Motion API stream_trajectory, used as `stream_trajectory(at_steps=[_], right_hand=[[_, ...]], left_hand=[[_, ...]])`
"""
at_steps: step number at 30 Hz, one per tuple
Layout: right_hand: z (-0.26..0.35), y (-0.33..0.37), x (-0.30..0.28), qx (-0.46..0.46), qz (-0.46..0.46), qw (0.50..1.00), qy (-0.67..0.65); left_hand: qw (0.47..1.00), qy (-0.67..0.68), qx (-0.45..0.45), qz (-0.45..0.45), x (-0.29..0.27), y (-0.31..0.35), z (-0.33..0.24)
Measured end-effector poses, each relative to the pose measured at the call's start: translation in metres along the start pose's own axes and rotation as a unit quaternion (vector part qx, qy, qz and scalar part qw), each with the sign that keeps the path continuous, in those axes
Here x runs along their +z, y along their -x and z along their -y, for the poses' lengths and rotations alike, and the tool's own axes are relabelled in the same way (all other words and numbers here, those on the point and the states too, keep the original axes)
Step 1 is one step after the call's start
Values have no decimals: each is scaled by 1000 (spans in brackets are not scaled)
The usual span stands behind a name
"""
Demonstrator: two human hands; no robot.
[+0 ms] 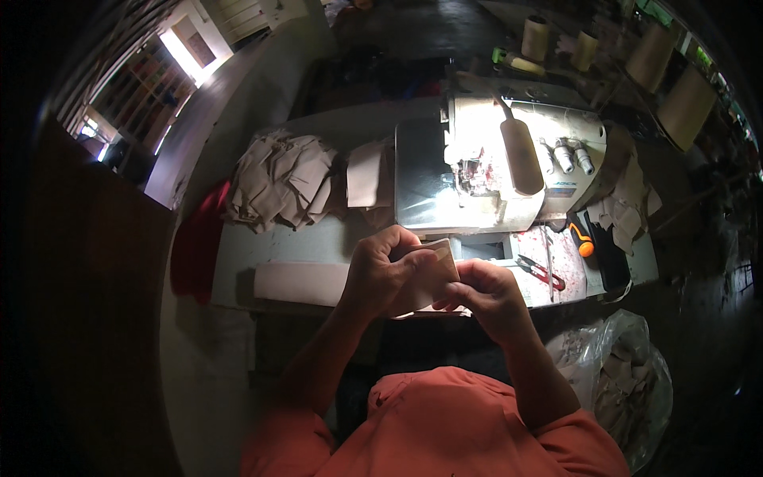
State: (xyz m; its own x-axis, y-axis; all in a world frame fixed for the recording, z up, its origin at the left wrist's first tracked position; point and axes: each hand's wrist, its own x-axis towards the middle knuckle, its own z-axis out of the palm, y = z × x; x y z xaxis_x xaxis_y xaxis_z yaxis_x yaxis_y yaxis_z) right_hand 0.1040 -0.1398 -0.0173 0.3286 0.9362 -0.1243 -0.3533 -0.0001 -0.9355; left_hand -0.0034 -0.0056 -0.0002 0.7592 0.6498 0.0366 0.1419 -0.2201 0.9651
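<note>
Both hands hold a small piece of beige fabric point(427, 280) above the front edge of the worktable. My left hand point(387, 266) pinches its upper left part, thumb lying across it. On the lower right edge, my right hand point(486, 292) grips the same piece between thumb and fingers. Just beyond the hands stands a white sewing machine point(497, 203), its needle area brightly lit. Left of it lie a short stack of beige pieces point(368, 176) and a large loose heap of similar pieces point(284, 176). A flat beige strip point(300, 284) rests by the left forearm.
Red-handled thread snips point(542, 273) and an orange-and-black tool point(584, 241) lie right of the hands. More fabric scraps point(624, 211) sit at the table's right end. A clear plastic bag point(632, 370) of pieces stands below. Thread cones point(535, 40) rise behind the machine.
</note>
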Motion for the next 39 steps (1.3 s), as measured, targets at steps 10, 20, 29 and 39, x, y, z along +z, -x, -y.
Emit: stream_trajectory(at_steps=[10,20,29,39], right_hand=[[-28,-36,-23,-82,-129,988,-4],[-36,-47,-23,-115,-174,977,-47],[-31,-54,-26,-100,-176,979,23],[-40,-21,-35,-73,-184,980,-22]], left_hand=[[886,-314,341,19,20,-62,18],[901,-321,282,77,22,-87,19],[858,-358,366,36,27,-68,26],[884,-413,192,104,7,-133,47]])
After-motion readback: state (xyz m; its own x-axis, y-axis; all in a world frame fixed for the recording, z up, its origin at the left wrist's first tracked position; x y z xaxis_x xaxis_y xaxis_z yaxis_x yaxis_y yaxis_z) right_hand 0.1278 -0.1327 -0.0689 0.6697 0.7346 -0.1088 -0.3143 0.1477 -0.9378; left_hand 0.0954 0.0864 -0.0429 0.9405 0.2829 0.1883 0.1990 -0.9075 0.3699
